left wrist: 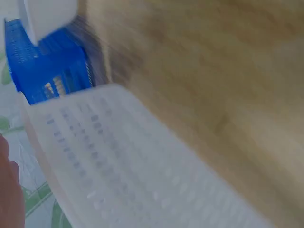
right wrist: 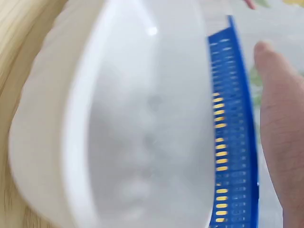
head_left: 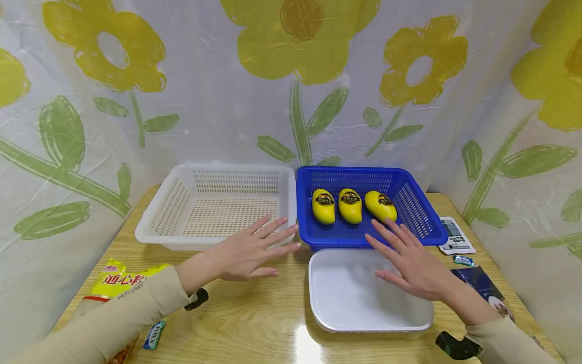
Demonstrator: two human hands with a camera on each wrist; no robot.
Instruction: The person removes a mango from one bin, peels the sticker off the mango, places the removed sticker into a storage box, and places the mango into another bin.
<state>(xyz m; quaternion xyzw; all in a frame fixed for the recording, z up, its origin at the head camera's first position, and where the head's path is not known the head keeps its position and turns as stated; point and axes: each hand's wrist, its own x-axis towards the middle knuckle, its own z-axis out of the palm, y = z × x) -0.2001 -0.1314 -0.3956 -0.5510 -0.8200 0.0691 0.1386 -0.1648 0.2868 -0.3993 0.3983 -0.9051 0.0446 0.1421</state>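
My left hand, fingers spread and straight, hovers by the front rim of the white perforated basket and holds nothing. Over the white tub is my right hand, its fingers also extended and its palm down, with nothing in it. Three yellow mangoes with dark labels lie in a row inside the blue basket, just beyond the right fingertips. In the right wrist view the tub fills the middle, and the blue basket's slotted wall stands behind it.
At the left lies a yellow pasta bag, partly under the left sleeve, near a small blue-green packet. On the right are a white pouch, another small packet and a dark blue bag. A flowered curtain hangs behind.
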